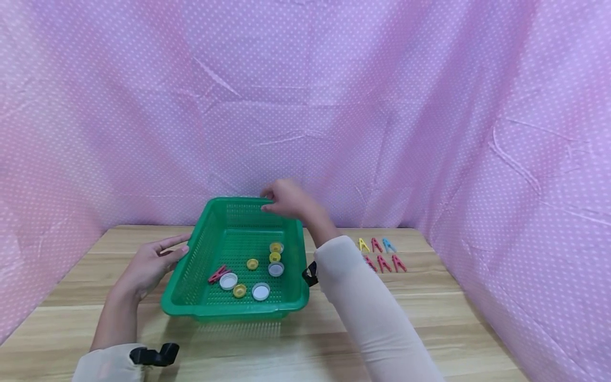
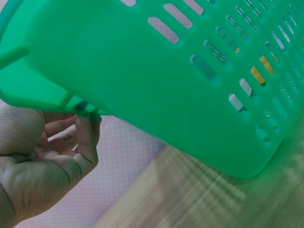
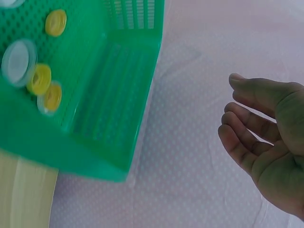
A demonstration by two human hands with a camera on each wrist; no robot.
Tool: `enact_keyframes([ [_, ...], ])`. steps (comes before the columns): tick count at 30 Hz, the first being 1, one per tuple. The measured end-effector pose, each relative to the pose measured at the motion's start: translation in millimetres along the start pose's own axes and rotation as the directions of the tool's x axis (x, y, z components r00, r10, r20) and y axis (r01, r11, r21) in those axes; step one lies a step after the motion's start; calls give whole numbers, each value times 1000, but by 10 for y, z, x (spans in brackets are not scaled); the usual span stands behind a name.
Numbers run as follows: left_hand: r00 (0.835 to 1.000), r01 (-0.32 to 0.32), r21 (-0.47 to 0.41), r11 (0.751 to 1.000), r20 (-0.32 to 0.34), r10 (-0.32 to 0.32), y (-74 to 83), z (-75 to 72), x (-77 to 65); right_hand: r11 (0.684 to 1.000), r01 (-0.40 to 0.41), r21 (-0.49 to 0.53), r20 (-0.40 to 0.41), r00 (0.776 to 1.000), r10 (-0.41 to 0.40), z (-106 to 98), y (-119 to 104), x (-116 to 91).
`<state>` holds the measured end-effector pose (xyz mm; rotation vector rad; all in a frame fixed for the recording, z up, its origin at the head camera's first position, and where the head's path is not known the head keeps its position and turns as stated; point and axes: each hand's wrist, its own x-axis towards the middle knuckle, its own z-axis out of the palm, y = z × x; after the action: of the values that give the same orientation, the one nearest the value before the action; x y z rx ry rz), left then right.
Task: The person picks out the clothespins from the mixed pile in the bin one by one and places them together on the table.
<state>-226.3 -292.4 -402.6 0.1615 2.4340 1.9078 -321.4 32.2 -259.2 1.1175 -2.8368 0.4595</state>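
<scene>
A green plastic basket (image 1: 236,309) stands over the table. In the left wrist view, my left hand (image 2: 52,156) holds the rim at the basket's side, fingers curled beneath it; the rim hides part of the thumb. Beyond the basket's far right corner is my right hand (image 3: 266,137), apart from the rim in the right wrist view, with loosely bent fingers and nothing between them. Inside the basket lie a red clothespin (image 1: 219,274), several yellow caps (image 1: 252,264) and white caps (image 1: 261,291), and a clear-rimmed cap (image 1: 276,269).
Right of the basket, on the wooden table (image 1: 429,302), lie two rows of clothespins, among them a yellow clothespin (image 1: 364,245), a blue clothespin (image 1: 389,245) and several red clothespins (image 1: 399,263). The right forearm partly covers them. A pink dotted curtain (image 1: 305,106) hangs behind and beside the table.
</scene>
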Motion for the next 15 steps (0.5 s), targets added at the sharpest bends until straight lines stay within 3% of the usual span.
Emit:
enact_keyframes([
  [15,1000,-12,-32,999,12,12,10,-16,33,996,91,8,0,996,-91,320,-291,246],
])
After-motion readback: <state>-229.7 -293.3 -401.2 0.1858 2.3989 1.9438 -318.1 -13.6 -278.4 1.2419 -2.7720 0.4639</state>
